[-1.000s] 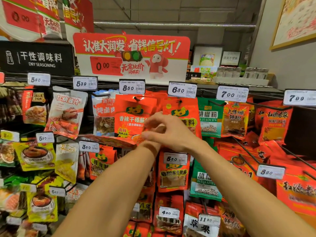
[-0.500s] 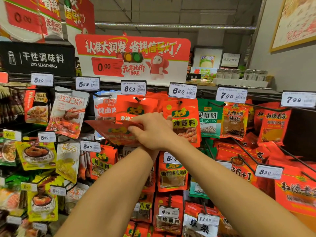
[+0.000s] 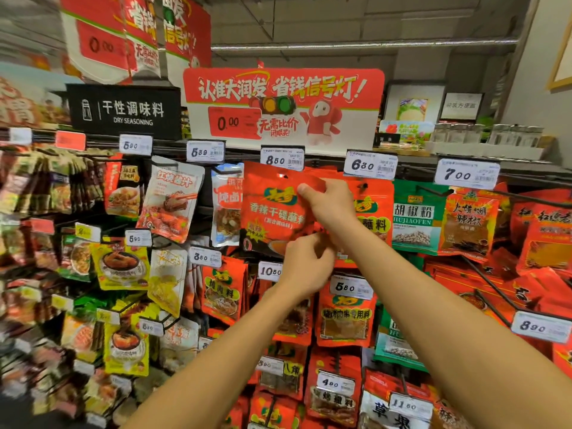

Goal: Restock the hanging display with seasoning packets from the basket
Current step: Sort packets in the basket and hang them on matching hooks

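- I see my right hand (image 3: 329,209) pinching the red seasoning packet's (image 3: 272,218) upper edge, just below the 8.50 price tag (image 3: 282,159).
- My left hand (image 3: 305,267) grips its lower corner.

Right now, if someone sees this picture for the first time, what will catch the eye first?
First, the two hands at the centre: the right hand pinches the top of a red packet just under the 8.50 tag, while the left hand holds its bottom edge. Above them stands a big red sign with a traffic light and a 0.00 price. All around hang rows of packets, mostly red at right.
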`<state>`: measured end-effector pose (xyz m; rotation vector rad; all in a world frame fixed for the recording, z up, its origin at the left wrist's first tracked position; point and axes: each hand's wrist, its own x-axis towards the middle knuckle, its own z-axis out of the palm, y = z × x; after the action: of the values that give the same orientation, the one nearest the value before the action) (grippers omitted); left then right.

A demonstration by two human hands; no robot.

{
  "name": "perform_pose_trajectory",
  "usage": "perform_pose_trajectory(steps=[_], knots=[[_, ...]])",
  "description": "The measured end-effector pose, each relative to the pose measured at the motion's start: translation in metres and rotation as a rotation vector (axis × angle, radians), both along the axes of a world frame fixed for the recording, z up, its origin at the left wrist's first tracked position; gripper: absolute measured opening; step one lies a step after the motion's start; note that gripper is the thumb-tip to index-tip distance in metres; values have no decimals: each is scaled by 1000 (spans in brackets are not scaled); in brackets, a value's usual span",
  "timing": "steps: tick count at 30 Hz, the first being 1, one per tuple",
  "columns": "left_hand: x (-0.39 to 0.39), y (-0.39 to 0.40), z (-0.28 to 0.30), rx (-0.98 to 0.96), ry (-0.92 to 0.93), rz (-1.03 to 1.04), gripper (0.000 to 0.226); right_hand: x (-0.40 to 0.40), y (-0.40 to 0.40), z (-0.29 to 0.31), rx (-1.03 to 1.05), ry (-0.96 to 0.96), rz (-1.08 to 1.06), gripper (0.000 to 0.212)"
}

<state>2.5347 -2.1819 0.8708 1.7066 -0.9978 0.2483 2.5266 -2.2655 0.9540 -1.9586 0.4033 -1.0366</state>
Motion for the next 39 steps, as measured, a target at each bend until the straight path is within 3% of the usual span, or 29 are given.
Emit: perform_pose_trajectory(steps=[5, 8, 9, 12, 16, 23, 35, 39], knots=[[47, 45, 8, -212, 49, 139, 19, 17, -4, 4, 103, -10, -31, 24], [83, 59, 24, -323, 25, 336, 4, 22, -3, 4, 100, 13, -39, 21], [93, 60, 29, -321, 47, 371, 15, 24, -3, 3, 87, 25, -47, 21], [116, 57, 42, -231, 177, 286, 37, 28, -3, 5, 72, 48, -85, 21], [125, 46, 51, -197, 280, 107, 22, 32, -6, 5, 85, 57, -153, 18], [135, 30, 58, -185, 438, 140, 27, 40, -10, -4, 67, 25, -209, 35], [144, 19, 57, -171, 383, 187, 39, 53, -15, -4, -16, 73, -315, 41], [143, 29, 44, -151, 276, 176, 48, 39, -6, -18, -91, 12, -271, 34]])
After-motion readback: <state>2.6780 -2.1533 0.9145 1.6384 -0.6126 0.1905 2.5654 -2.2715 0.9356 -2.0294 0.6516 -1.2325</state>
